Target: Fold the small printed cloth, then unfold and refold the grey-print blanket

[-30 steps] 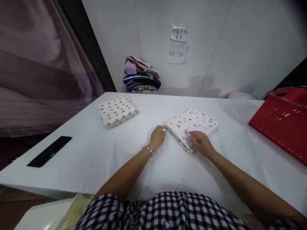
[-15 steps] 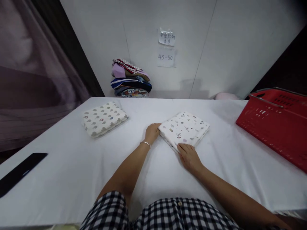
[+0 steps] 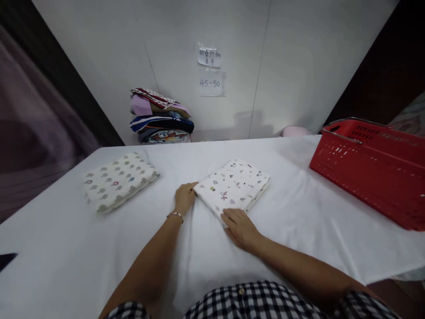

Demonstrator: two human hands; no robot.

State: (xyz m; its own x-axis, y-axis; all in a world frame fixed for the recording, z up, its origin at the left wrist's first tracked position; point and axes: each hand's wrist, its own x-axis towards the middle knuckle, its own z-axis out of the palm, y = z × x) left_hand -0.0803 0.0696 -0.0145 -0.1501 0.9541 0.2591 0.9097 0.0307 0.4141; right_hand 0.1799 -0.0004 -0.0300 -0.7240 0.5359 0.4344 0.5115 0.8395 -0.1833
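A folded white cloth with small coloured prints (image 3: 234,186) lies in the middle of the white table (image 3: 299,208). My left hand (image 3: 184,198) rests against its left corner, fingers curled at the edge. My right hand (image 3: 239,226) lies flat at the cloth's near corner, fingers together and touching the edge. Neither hand lifts the cloth. A second folded cloth with grey and red dots (image 3: 117,181) sits to the left, apart from both hands.
A red plastic basket (image 3: 372,164) stands at the right of the table. A stack of folded coloured fabrics (image 3: 161,117) sits against the back wall under two paper notes (image 3: 210,71). A dark flat object (image 3: 6,259) shows at the left edge.
My right hand slid off the top of the printed cloth to its near corner. The view swung to the right, so everything shifted left in the picture.
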